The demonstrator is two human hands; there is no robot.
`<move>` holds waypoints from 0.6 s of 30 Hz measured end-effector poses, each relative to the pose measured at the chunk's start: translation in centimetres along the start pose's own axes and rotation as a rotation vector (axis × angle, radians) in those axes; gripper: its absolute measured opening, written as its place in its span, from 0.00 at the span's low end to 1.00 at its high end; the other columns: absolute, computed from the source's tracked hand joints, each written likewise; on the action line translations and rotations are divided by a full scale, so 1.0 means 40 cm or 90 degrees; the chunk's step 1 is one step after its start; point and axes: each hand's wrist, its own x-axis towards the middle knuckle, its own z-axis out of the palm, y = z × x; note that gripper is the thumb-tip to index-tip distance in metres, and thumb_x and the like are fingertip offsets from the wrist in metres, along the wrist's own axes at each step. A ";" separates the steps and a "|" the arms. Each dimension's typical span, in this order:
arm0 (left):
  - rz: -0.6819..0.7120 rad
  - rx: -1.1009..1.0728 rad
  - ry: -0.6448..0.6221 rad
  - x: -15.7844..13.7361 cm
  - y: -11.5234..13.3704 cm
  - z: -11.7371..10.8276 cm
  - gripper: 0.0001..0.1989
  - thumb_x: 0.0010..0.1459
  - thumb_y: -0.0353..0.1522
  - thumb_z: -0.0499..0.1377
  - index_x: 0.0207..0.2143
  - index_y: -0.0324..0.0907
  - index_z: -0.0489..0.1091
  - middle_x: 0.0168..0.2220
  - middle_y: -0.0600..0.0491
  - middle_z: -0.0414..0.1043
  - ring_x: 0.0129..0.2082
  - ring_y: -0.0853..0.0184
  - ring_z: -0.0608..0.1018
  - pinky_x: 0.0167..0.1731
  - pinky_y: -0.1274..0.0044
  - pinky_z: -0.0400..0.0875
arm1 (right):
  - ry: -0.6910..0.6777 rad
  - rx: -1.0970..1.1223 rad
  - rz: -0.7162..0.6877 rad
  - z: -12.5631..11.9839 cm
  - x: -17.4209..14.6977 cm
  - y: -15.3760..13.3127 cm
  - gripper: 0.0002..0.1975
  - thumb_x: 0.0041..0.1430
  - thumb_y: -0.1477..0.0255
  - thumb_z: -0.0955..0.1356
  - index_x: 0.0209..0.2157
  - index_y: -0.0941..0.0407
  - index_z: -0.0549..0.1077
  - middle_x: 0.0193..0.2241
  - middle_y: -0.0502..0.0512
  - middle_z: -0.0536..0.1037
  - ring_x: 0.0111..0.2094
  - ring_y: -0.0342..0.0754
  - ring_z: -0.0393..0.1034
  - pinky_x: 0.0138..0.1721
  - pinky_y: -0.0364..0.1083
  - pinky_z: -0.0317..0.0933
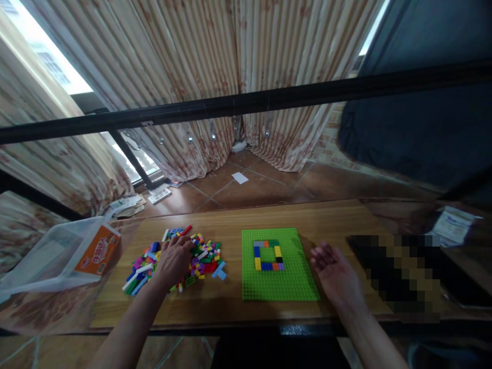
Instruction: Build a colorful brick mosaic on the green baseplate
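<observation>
My left hand [176, 259] rests palm down over a loose pile of small colourful building bricks [209, 256], its fingers stretched out among them. The fingertips partly hide the bricks underneath, and I see nothing gripped. Right of the pile lies a green baseplate [257, 288] with studs. On it, bricks in blue, yellow, grey, orange, green, black and purple form a closed rectangular outline [279, 251] around a bare green middle. Beside the baseplate's right edge, my right hand [335, 274] is turned palm up, fingers loosely curled and apart, holding nothing.
Everything stands on a wooden table [226, 312]. A clear plastic bin [49, 246] with an orange label is at the left. A light-blue brick piece [219, 270] lies at the pile's edge. A blurred-out dark object is at the right. A black rail [215, 108] crosses beyond the table.
</observation>
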 end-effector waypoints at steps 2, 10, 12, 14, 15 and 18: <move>-0.020 -0.032 0.032 -0.007 0.005 -0.020 0.11 0.53 0.29 0.54 0.37 0.45 0.74 0.47 0.48 0.74 0.49 0.54 0.71 0.49 0.62 0.64 | 0.026 0.039 0.024 0.005 -0.029 -0.012 0.15 0.59 0.57 0.64 0.39 0.52 0.74 0.33 0.54 0.78 0.38 0.49 0.74 0.37 0.49 0.68; -0.206 -0.758 0.006 -0.121 0.249 -0.002 0.19 0.50 0.46 0.60 0.37 0.41 0.73 0.35 0.50 0.77 0.37 0.61 0.77 0.40 0.70 0.72 | -0.119 -0.194 0.010 0.121 -0.170 -0.042 0.15 0.53 0.60 0.70 0.40 0.53 0.76 0.34 0.55 0.78 0.38 0.50 0.72 0.42 0.49 0.66; -0.262 -0.947 -0.061 -0.155 0.338 0.037 0.24 0.44 0.49 0.63 0.37 0.41 0.73 0.35 0.49 0.76 0.34 0.62 0.77 0.37 0.71 0.72 | -0.213 -0.274 -0.011 0.148 -0.214 -0.038 0.16 0.54 0.63 0.69 0.45 0.52 0.74 0.40 0.55 0.77 0.41 0.50 0.71 0.45 0.51 0.66; -0.306 -1.049 -0.172 -0.180 0.407 0.064 0.24 0.43 0.47 0.66 0.39 0.40 0.74 0.35 0.49 0.76 0.34 0.63 0.76 0.38 0.72 0.71 | -0.276 -0.342 -0.043 0.162 -0.250 -0.032 0.19 0.54 0.67 0.69 0.49 0.49 0.72 0.43 0.54 0.76 0.43 0.49 0.71 0.47 0.51 0.65; -0.312 -1.080 -0.203 -0.188 0.432 0.071 0.23 0.43 0.46 0.66 0.38 0.40 0.74 0.34 0.50 0.76 0.34 0.64 0.75 0.38 0.72 0.70 | -0.296 -0.367 -0.055 0.164 -0.262 -0.030 0.20 0.54 0.68 0.69 0.50 0.48 0.71 0.44 0.53 0.76 0.43 0.49 0.71 0.47 0.51 0.65; -0.266 -1.099 -0.298 -0.194 0.470 0.071 0.17 0.46 0.45 0.64 0.29 0.39 0.73 0.27 0.53 0.71 0.30 0.67 0.72 0.34 0.75 0.67 | -0.313 -0.407 -0.063 0.155 -0.277 -0.027 0.20 0.54 0.70 0.68 0.50 0.48 0.72 0.45 0.53 0.75 0.46 0.50 0.70 0.48 0.50 0.65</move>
